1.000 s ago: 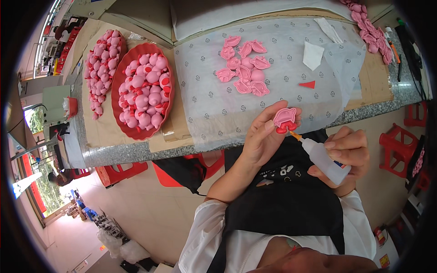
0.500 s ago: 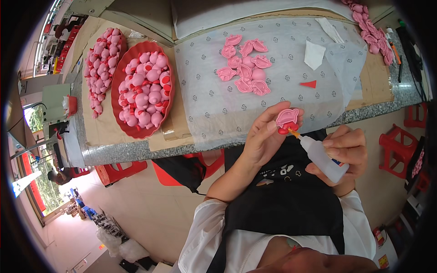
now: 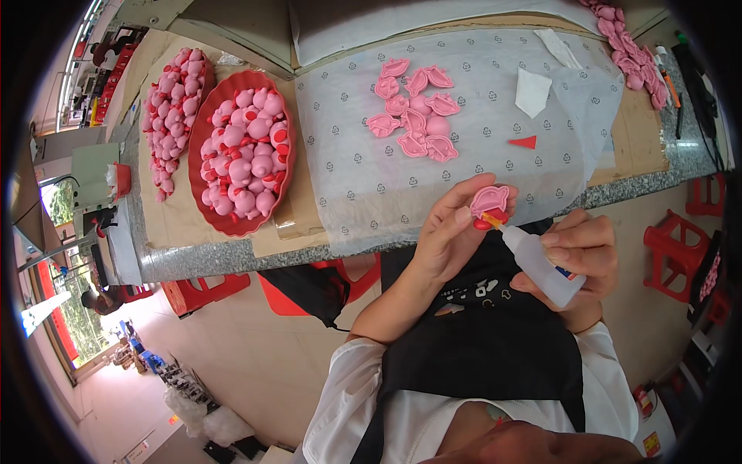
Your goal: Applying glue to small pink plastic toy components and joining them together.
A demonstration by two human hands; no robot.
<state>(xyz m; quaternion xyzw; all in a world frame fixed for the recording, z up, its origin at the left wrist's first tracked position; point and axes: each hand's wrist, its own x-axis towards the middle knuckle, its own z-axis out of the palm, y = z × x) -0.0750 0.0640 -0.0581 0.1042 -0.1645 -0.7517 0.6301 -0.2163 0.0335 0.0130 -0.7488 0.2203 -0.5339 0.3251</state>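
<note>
The left hand (image 3: 448, 232) pinches a pink toy piece (image 3: 491, 203) with a red part between thumb and fingertips, held near the body below the near table edge (image 3: 232, 255). The right hand (image 3: 576, 251) is clenched around a small glue bottle (image 3: 537, 267) whose orange nozzle touches the piece's lower rim. For a clean joint, the piece is best kept steady and the bottle squeezed gently, probably leaving only a small bead at the seam.

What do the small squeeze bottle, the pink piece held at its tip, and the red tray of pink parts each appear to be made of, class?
Squeeze bottle: likely soft, translucent plastic; milky white body, orange nozzle.
Pink piece, held in the left hand: probably moulded plastic or rubber; smooth, even colour, slight sheen.
Red tray: seemingly glossy plastic; uniform red with a thin scalloped rim.
</note>
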